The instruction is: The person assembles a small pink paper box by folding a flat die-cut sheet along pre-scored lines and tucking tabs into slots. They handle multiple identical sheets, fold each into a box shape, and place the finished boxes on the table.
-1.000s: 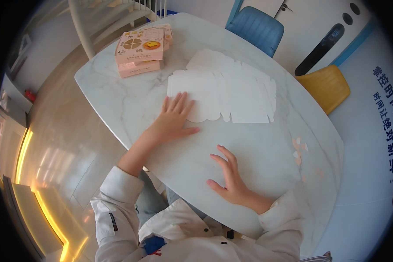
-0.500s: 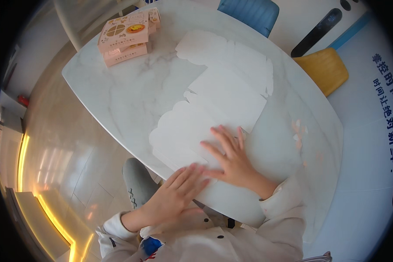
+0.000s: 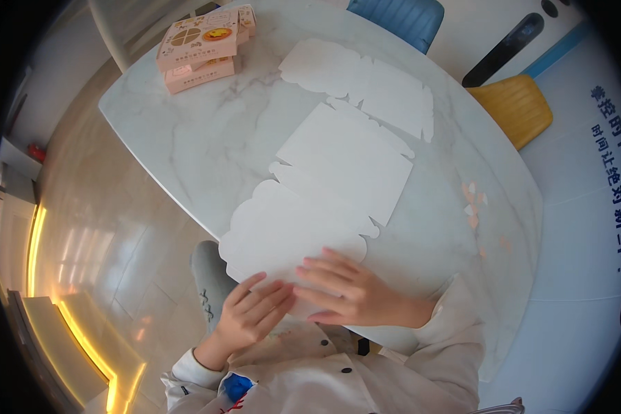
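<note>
Open fingers of both hands press the white cardboard sheet; pink boxes lie well apart.

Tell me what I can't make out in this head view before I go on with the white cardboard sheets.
- Near edge of the closest cardboard sheet: covered by the right hand and left hand.
- How many sheets are in the near pile: too thin to count.
- Lower boxes in the pink box stack: hidden by the top box.
- Small pink scraps on the table: too small to identify.
- Blue chair: cut off by the top edge.
</note>
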Demonstrator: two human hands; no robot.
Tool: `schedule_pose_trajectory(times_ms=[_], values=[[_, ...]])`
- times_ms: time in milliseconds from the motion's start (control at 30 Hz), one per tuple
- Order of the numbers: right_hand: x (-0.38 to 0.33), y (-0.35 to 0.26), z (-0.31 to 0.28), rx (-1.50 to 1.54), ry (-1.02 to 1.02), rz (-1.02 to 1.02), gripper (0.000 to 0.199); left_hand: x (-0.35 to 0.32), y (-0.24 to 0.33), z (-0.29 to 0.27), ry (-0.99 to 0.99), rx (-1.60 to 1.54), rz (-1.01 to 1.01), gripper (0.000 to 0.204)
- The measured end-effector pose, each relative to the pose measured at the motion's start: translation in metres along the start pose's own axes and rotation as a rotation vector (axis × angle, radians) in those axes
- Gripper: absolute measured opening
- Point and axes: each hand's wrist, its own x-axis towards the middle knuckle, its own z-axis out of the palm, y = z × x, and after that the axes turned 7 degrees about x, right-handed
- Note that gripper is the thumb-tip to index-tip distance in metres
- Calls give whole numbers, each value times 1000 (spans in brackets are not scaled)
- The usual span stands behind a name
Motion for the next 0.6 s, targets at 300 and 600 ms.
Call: schedule_pose_trajectory(times_ms=[300, 600], values=[[-3, 13, -41, 1193, 847, 1021, 23, 55, -17, 8, 460, 79, 74, 22], [-21, 31, -33, 1348, 826, 934, 28, 94, -9, 30, 209, -178, 99, 20]])
